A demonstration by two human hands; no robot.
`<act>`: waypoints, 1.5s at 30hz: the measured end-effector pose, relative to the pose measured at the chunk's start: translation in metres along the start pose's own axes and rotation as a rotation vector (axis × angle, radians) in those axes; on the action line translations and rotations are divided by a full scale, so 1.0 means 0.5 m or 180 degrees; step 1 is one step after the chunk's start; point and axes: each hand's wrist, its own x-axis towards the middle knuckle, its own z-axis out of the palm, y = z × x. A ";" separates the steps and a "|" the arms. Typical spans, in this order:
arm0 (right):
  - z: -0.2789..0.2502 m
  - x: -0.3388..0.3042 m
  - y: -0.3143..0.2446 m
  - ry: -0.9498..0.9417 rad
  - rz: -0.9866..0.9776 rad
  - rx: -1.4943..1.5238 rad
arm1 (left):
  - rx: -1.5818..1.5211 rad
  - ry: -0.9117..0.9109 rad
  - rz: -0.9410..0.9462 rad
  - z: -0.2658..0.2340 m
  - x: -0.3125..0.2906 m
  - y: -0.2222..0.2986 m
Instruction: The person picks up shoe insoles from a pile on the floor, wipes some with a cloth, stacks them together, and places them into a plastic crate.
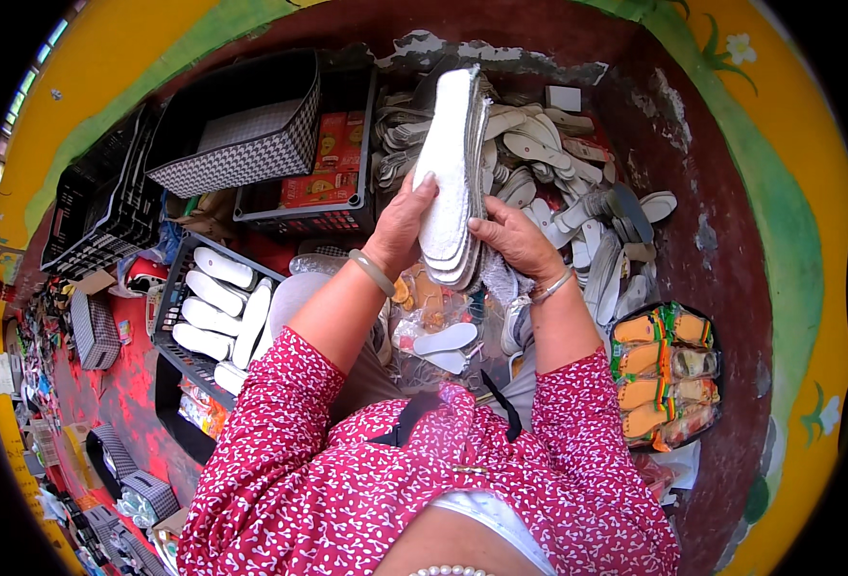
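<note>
A thick stack of insoles (448,158) stands nearly upright between my hands, a fluffy white one facing me and greyish edges behind it. My left hand (405,223) grips the stack's left side, the thumb lying on the white face. From the right, my right hand (517,242) closes on the other edge, thumb toward the front; its other fingers are mostly hidden. Below the stack, two loose white insoles (446,338) lie on clear plastic between my legs. Behind it spreads a big heap of insoles (539,144) against the wall.
On the left, a dark crate (167,322) holds several white insoles. Past it stand a checkered bin (294,134), a crate with red boxes (371,197) and stacked black crates (121,206). On the right, a black tray (715,394) holds packaged orange insoles (643,360).
</note>
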 end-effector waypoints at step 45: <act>-0.090 -0.166 -0.054 0.1863 -0.0160 0.0987 | -0.0015 -0.0109 -0.0343 -0.018 0.024 -0.009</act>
